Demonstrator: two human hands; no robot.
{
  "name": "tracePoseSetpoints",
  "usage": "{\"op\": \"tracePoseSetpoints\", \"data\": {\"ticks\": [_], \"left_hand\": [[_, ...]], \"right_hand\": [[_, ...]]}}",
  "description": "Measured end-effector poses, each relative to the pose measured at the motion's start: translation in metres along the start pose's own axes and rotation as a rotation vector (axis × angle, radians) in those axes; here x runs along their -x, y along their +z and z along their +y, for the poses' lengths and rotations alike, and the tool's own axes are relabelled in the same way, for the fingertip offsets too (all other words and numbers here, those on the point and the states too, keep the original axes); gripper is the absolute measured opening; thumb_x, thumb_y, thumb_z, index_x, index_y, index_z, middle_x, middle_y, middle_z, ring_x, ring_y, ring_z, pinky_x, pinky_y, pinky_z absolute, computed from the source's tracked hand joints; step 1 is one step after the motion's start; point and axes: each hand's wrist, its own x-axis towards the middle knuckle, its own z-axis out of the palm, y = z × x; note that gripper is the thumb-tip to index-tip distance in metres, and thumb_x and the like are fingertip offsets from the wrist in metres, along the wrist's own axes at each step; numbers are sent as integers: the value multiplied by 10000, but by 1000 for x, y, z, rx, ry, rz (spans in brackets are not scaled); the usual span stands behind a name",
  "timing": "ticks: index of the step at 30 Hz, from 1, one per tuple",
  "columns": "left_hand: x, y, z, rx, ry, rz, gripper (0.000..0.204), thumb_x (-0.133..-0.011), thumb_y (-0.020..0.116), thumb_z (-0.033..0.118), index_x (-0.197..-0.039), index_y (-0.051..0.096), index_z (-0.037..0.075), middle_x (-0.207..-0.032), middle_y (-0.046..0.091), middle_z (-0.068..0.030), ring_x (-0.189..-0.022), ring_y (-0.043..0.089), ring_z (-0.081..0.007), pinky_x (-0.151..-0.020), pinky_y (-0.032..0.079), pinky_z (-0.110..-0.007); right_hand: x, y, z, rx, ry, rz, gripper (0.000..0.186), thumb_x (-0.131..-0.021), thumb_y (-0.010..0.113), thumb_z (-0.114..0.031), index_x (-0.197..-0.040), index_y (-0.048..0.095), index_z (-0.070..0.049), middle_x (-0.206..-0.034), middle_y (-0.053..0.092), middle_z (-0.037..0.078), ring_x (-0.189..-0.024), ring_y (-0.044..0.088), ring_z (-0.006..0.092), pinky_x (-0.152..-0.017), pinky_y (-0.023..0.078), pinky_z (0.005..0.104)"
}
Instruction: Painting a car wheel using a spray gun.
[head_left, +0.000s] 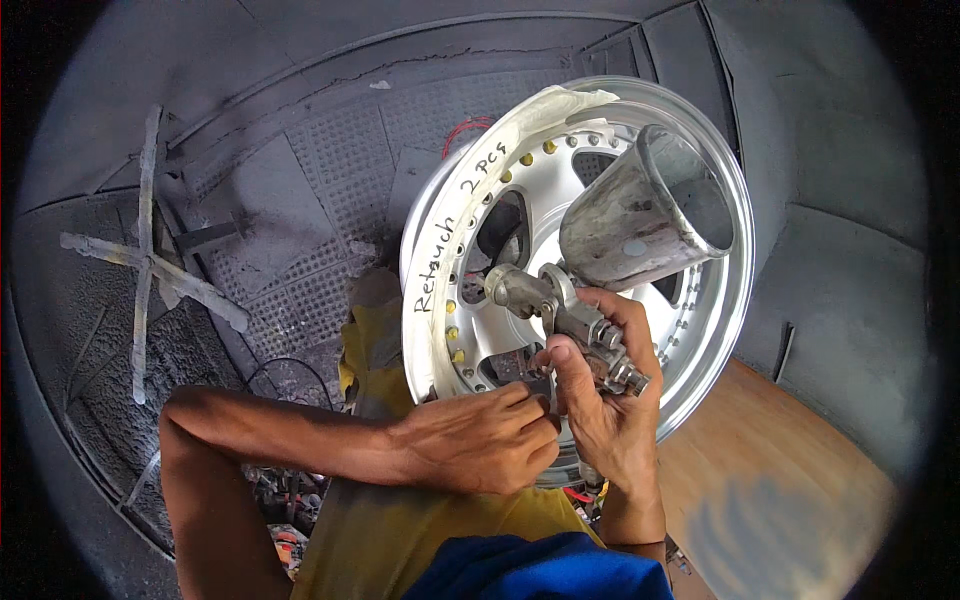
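My right hand [625, 420] grips a metal spray gun [578, 318], its thumb and fingers wrapped around the body. A wide, paint-stained metal cup [620, 230] sits on the gun, tilted, with its mouth toward the upper right. Close beside it, my left hand [485, 440] is closed with curled fingers near the gun's lower part; what those fingers hold is hidden. Behind both hands stands a silver car wheel rim [742, 260] with a polished lip and several bolts around its face. Cream masking tape [470, 200] with handwriting covers its left edge.
A grey-coated metal cross stand [145, 262] is at the left. Perforated floor panels [345, 160] lie beyond the wheel, near a red cable [465, 130]. At the lower right is a brown board [790, 430]. Grey walls [850, 260] curve around the space.
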Motion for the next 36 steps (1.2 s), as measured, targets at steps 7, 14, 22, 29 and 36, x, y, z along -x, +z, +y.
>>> {"op": "tracePoseSetpoints", "data": {"ticks": [7,14,22,29,36], "left_hand": [[-1,-5,0,10,-9,-19,203,-816,725,200,-779,606,40,-811,542,-61,-800,570,-214,-707,474,-365],[-3,-5,0,17,-7,-21,215,-841,712,204,-768,585,46,-792,502,-49,-789,535,-198,-697,461,-350],[-3,-5,0,-19,9,-33,214,-826,700,201,-750,573,46,-788,494,-43,-780,528,-188,-688,460,-333],[-1,-2,0,-10,5,-25,213,-812,705,207,-758,580,43,-791,499,-43,-778,532,-190,-696,469,-344],[-3,-4,0,16,4,-7,197,-802,700,194,-761,582,41,-790,498,-46,-775,529,-193,-692,464,-341]], "right_hand": [[-3,-1,-8,-35,30,16,383,-1008,735,-149,-1310,566,15,-1002,702,105,-853,631,124,-747,520,279],[-4,-4,-10,-38,33,66,382,-1014,733,-160,-1313,565,8,-941,685,61,-795,598,87,-697,492,246],[-7,-4,-12,-53,44,110,401,-1013,739,-171,-1326,562,7,-905,679,45,-765,587,75,-667,480,237],[-8,0,-11,-27,-7,94,387,-1018,730,-176,-1319,564,4,-912,672,55,-766,574,84,-681,479,247],[-13,2,-6,8,-52,111,403,-1028,723,-241,-1327,554,-30,-764,690,40,-547,523,39,-479,375,202]]}}
